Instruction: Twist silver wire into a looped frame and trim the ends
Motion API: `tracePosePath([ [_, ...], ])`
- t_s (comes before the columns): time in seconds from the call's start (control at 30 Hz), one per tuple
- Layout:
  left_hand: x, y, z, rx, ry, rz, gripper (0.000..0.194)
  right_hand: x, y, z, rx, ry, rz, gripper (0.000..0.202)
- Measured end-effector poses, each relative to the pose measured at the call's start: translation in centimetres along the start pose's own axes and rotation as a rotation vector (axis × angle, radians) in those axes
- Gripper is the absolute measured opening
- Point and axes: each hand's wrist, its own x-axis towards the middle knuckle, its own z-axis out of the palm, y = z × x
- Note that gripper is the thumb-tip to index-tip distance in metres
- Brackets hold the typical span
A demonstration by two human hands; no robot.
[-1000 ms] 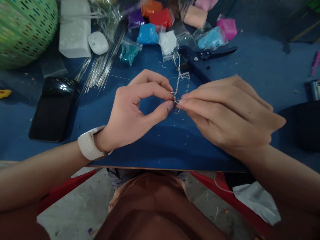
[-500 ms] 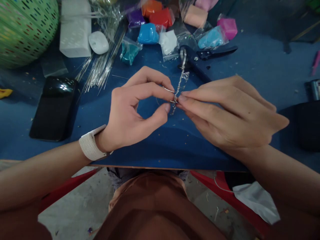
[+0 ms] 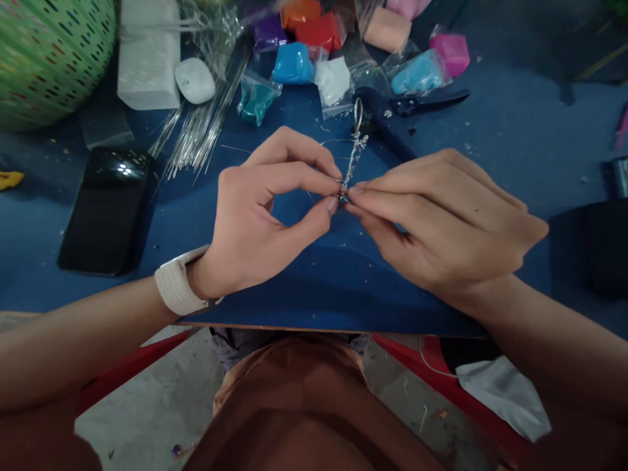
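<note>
Over the table [image 3: 294, 288], the twisted wire [image 3: 350, 163] is pinched by the fingers of the left hand [image 3: 250, 219] and of the right hand [image 3: 441, 222]; it could be kinked or snapped if bent too sharply.

Room lies nearside; a dark tool [image 3: 387, 124] blocks beyond.

Twisted wire [image 3: 351, 161], centre: silver. Table [image 3: 294, 288]: blue. Basket [image 3: 49, 62], upper left: green, rows of small dark dashes. Phone [image 3: 101, 216], left: black. Watch strap [image 3: 177, 288], lower left: off-white. Packets [image 3: 318, 33], top: purple, orange, red, blue, teal, white, peach, pink. Pliers [image 3: 392, 134], upper centre: navy.
</note>
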Motion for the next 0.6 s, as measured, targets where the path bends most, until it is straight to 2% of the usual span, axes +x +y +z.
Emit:
tracePosePath([
  [0.1, 0.1, -0.9, 0.2, -0.033, 0.025, 0.067, 0.006, 0.2, -0.3, 0.0, 0.065, 0.028, 0.058, 0.017],
  [0.23, 0.2, -1.0, 0.2, 0.011, 0.015, 0.036, 0.007, 0.3, -0.3, 0.1, 0.107, 0.038, 0.15, 0.02],
  [0.47, 0.1, -0.2, -0.2, -0.141, -0.024, -0.044, 0.008, -0.1, 0.0, -0.4, -0.049, 0.018, 0.042, 0.023],
  [0.53, 0.1, -0.5, -0.2, -0.202, -0.051, -0.099, 0.011, -0.2, 0.0, -0.7, -0.083, 0.044, -0.031, 0.023],
  [0.6, 0.1, -1.3, -0.2, -0.248, -0.08, -0.083, 0.01, -0.2, 0.0, -1.0, -0.082, 0.042, -0.073, 0.021],
])
